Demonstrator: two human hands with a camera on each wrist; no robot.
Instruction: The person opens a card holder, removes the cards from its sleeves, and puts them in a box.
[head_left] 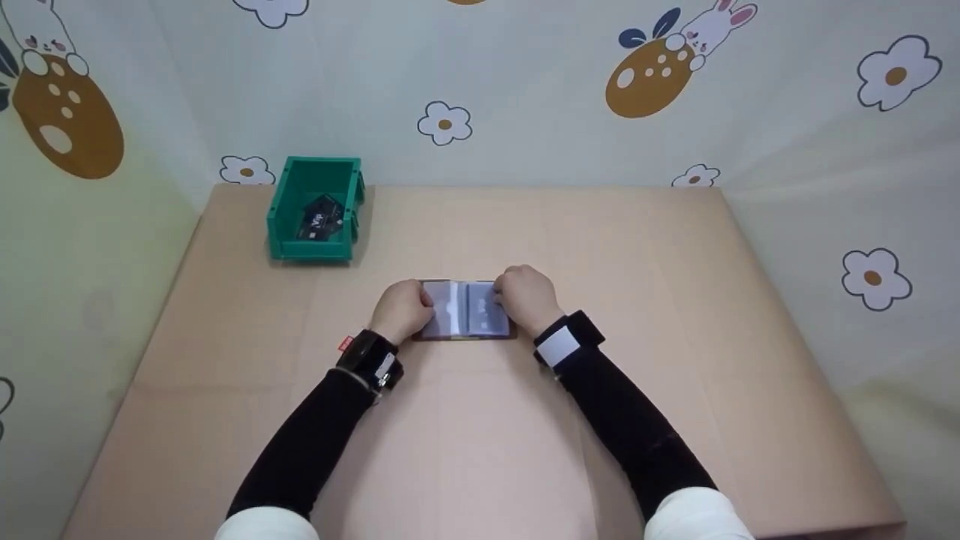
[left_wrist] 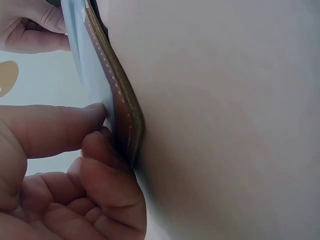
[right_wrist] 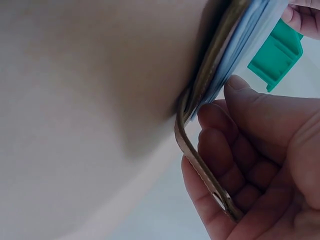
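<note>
Small brown leather card book (head_left: 466, 337) with clear plastic pages (head_left: 486, 309), spread open, mid-worktop (head_left: 480, 427), between our hands. Our left hand (head_left: 401, 309) pinches left page edge; our right hand (head_left: 527, 300) pinches right pages, brown strap (right_wrist: 196, 162) by its fingers. Pinching both sides likely keeps pages apart. Green plastic bin (head_left: 311, 252) holding black cards (head_left: 321, 219) sits near far edge. We have wide room rightward.

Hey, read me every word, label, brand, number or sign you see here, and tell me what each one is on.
"Vip": on a black card in the green bin.
Red tag on the left wrist strap: too small to read.
Faint pale marks on the right page of the open card holder: too blurred to read.
</note>
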